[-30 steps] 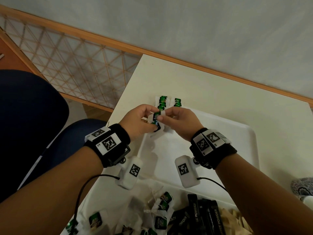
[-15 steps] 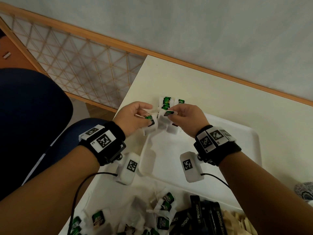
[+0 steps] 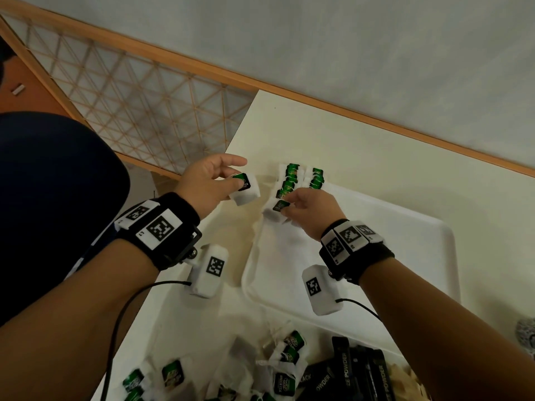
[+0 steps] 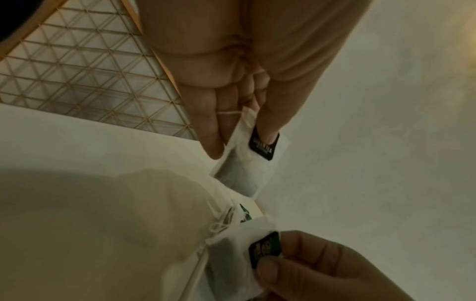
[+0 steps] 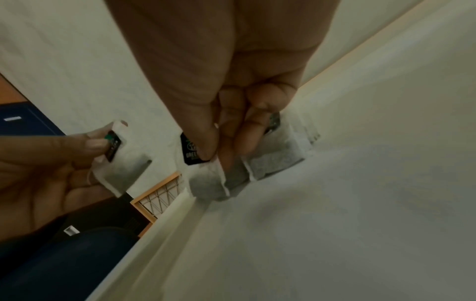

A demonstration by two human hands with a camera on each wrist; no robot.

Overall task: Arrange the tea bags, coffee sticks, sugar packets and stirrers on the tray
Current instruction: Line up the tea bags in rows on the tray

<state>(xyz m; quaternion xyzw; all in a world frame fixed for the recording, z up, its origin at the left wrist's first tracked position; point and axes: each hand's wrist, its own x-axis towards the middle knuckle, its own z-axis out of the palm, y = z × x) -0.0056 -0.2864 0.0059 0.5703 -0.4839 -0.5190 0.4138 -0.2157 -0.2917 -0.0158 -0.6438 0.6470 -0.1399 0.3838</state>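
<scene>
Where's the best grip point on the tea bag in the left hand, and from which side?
On the tag end. The left hand already pinches the tea bag there, thumb on the dark paper tag, fingers behind. The tag is flat and stiff; the pouch below is soft and hangs free. Probably best to come from above the tag edge, pinching both flat faces.

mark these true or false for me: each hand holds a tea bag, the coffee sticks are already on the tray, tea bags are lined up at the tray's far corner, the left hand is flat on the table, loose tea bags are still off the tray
1. Each hand holds a tea bag. True: the left hand pinches one tea bag, the right hand another.
2. The coffee sticks are on the tray. False: they lie on the table near the person.
3. Tea bags are lined up at the tray's far corner. True.
4. The left hand is flat on the table. False: it is raised, gripping a bag.
5. Loose tea bags lie off the tray. True.
</scene>
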